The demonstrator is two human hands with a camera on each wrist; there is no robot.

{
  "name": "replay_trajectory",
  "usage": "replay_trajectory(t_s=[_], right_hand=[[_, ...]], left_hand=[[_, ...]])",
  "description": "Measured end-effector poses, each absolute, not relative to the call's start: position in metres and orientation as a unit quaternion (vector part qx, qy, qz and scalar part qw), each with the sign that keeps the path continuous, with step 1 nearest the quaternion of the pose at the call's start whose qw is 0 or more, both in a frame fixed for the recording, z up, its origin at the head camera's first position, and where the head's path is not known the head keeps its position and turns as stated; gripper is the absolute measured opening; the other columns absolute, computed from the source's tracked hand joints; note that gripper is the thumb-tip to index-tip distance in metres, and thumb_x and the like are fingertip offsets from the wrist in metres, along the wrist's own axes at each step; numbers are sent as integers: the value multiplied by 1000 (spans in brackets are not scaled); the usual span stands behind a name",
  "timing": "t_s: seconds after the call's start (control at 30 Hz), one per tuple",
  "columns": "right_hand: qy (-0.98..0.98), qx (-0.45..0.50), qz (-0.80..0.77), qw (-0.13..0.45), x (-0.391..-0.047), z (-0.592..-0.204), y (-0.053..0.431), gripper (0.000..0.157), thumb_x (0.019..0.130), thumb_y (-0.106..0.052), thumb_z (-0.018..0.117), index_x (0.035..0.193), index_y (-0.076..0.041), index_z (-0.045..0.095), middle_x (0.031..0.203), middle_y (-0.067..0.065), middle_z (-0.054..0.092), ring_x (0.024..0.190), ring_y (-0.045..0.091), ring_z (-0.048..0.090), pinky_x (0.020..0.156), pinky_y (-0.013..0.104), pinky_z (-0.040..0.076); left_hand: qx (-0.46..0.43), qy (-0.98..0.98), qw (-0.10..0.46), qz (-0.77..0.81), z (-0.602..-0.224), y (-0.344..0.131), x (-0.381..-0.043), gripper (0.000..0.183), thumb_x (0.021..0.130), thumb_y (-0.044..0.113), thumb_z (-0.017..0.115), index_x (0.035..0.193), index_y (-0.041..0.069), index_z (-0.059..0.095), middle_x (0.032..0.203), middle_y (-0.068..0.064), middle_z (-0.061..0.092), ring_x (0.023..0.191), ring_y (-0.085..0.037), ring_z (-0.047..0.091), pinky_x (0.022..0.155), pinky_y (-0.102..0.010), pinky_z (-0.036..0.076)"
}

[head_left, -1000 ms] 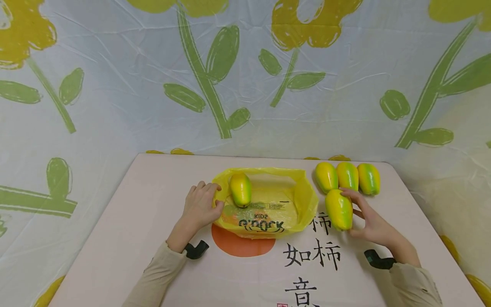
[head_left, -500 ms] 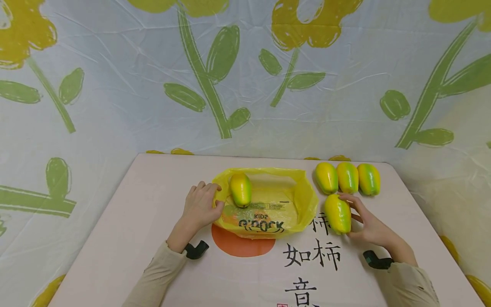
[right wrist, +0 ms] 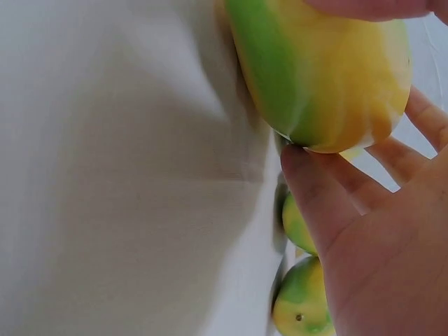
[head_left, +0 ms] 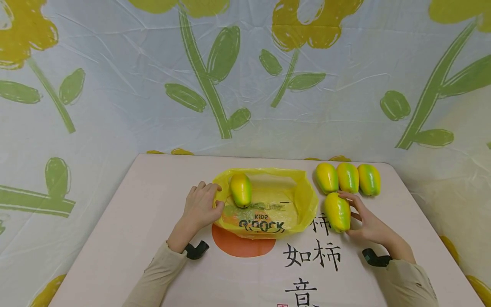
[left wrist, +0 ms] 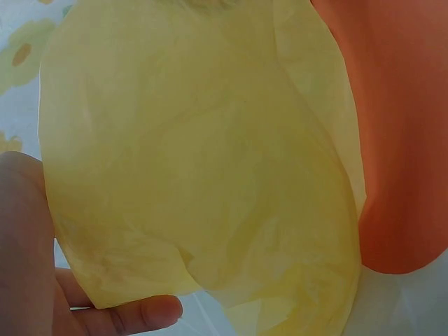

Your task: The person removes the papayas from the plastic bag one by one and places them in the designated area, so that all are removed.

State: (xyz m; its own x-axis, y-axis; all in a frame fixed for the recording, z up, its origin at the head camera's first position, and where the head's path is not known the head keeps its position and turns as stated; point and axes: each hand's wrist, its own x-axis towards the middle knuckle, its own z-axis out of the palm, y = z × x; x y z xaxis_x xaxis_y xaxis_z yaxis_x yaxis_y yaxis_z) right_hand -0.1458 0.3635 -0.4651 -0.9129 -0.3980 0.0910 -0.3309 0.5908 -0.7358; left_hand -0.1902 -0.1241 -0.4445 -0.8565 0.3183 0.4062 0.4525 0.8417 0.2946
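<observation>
A yellow plastic bag (head_left: 306, 204) lies with its mouth wide on the table, printed with dark upside-down lettering. My left hand (head_left: 201, 204) grips its left rim; in the left wrist view the thumb (left wrist: 150, 311) shows under the thin film. Inside the bag, at its left, rests one yellow-green papaya (head_left: 240, 190). To the right of the bag my right hand (head_left: 370, 224) holds another papaya (head_left: 337, 212), fingers at its far end and thumb at its near end. Whether this papaya touches the table, I cannot tell.
Three more papayas (head_left: 347, 178) stand in a row at the table's back right, just beyond the held one. The pale tabletop (head_left: 134, 221) bears a printed orange disc (head_left: 243, 247) and black characters (head_left: 311, 254). A flowered cloth (head_left: 245, 85) hangs behind.
The papaya in my right hand has shifted slightly left and toward me, opening a small gap to the back row. My left hand and the bag stay where they were.
</observation>
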Motion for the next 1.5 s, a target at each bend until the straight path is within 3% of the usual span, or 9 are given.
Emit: replay_trajectory(t_s=[1.23, 1.3, 1.37, 1.43, 1.5], right_hand=[[885, -215, -410, 49, -150, -463, 366, 108, 61, 8, 78, 152, -9, 21, 158, 21, 14, 134, 53, 23, 92, 78, 31], [889, -219, -400, 45, -150, -461, 366, 108, 62, 7, 79, 152, -8, 21, 157, 21, 16, 137, 42, 24, 100, 64, 38], [889, -231, -394, 38, -149, -459, 365, 107, 63, 6, 80, 151, -5, 21, 154, 23, 18, 139, 26, 26, 105, 42, 41], [886, -245, -392, 29, -149, -456, 365, 106, 64, 6, 81, 151, -1, 21, 152, 25, 20, 138, 10, 27, 101, 20, 37], [880, -260, -397, 23, -148, -454, 365, 105, 66, 6, 81, 151, 2, 19, 151, 25, 21, 136, 0, 26, 98, 10, 31]], left_hand=[[-209, -942, 177, -194, -445, -124, -189, 26, 76, 14, 62, 99, 6, 68, 88, -6, 69, 74, -23, 48, 70, -38, 41], [-210, -941, 179, -194, -445, -124, -189, 26, 76, 14, 62, 99, 6, 69, 88, -6, 69, 74, -23, 48, 70, -39, 41], [-211, -941, 181, -194, -444, -124, -189, 26, 76, 14, 61, 99, 5, 69, 88, -6, 69, 74, -23, 48, 70, -39, 41], [-212, -940, 183, -194, -444, -124, -189, 26, 75, 14, 61, 98, 5, 69, 87, -6, 69, 74, -24, 48, 69, -39, 41], [-212, -940, 184, -195, -444, -124, -189, 26, 75, 15, 61, 98, 5, 68, 87, -6, 69, 73, -24, 48, 68, -39, 41]])
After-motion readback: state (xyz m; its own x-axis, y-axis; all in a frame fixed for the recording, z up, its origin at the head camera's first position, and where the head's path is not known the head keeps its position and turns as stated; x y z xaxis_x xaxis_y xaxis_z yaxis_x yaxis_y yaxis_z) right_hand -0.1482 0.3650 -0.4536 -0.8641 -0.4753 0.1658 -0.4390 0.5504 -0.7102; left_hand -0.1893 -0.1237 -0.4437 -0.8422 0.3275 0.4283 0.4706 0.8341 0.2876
